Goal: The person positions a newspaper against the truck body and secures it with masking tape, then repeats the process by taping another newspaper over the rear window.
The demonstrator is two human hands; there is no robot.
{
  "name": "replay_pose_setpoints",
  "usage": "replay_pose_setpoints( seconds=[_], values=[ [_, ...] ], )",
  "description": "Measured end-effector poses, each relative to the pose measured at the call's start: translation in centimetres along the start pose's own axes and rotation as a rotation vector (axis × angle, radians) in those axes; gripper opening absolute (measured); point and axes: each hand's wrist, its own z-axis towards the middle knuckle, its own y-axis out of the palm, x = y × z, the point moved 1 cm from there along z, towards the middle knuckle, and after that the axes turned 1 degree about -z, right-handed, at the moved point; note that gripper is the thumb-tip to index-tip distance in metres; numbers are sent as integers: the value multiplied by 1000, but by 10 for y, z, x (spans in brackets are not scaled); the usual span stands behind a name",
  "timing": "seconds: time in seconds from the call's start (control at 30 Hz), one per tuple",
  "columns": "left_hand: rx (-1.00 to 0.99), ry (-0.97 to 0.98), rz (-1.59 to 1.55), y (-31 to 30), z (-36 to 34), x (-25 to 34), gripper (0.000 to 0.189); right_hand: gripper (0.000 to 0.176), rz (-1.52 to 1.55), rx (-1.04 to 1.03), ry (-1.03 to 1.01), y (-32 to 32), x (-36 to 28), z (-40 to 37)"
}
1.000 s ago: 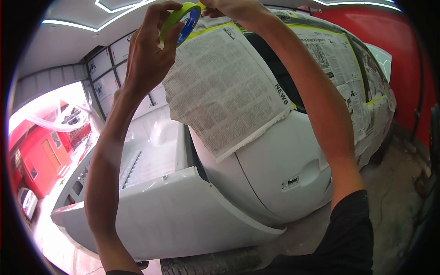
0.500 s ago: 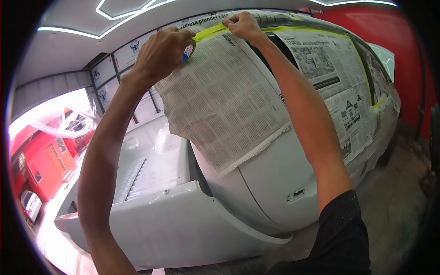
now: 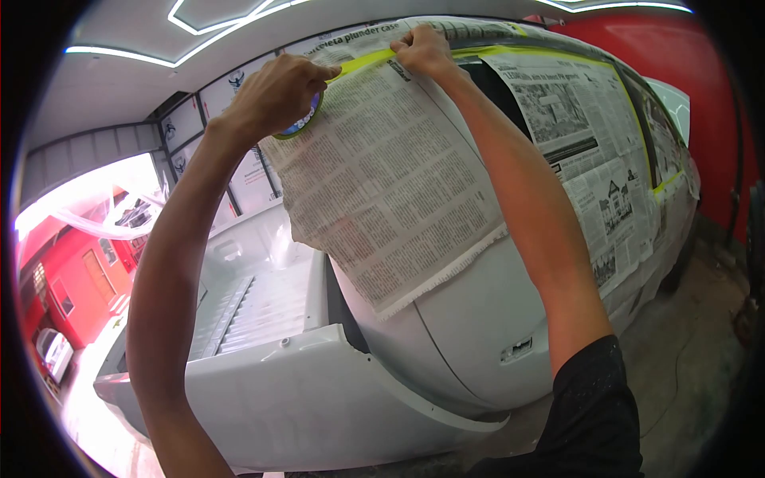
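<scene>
My left hand [image 3: 275, 92] grips a roll of green masking tape [image 3: 303, 123] at the top left corner of a newspaper sheet [image 3: 390, 183]. A strip of green tape [image 3: 368, 60] runs from the roll along the sheet's top edge. My right hand [image 3: 422, 52] presses that strip and the paper's top edge against the white pickup truck's cab [image 3: 478, 319]. The sheet hangs over the rear side window.
More newspaper sheets [image 3: 594, 159] edged with green tape cover the cab's other windows to the right. The truck's open white bed [image 3: 263, 307] lies lower left. A red wall [image 3: 717, 111] stands at right, and a bright doorway [image 3: 80, 231] at far left.
Both hands came down from above the roof onto the newspaper's top edge. The tape roll moved left along the edge, laying out the strip, while the right hand stayed pressed on it.
</scene>
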Motion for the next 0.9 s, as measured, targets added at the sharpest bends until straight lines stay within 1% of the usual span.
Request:
replay_pose_setpoints(
  seconds=[0.13, 0.3, 0.6, 0.7, 0.9],
  values=[
    [-48, -32, -1, 4, -4, -2, 30, 32, -43, 31, -68, 4, -1, -3],
    [-184, -126, -7, -4, -5, 9, 32, 28, -47, 57, -72, 2, -5, -11],
    [-255, -146, 128, 2, 1, 10, 33, 27, -19, 149, -158, 11, 8, -8],
    [-217, -85, 176, 4, 1, 6, 32, 27, -3, 157, -171, 16, 16, -4],
    [-241, -185, 164, 7, 1, 13, 30, 28, 33, 203, -189, 16, 16, -11]
  ],
)
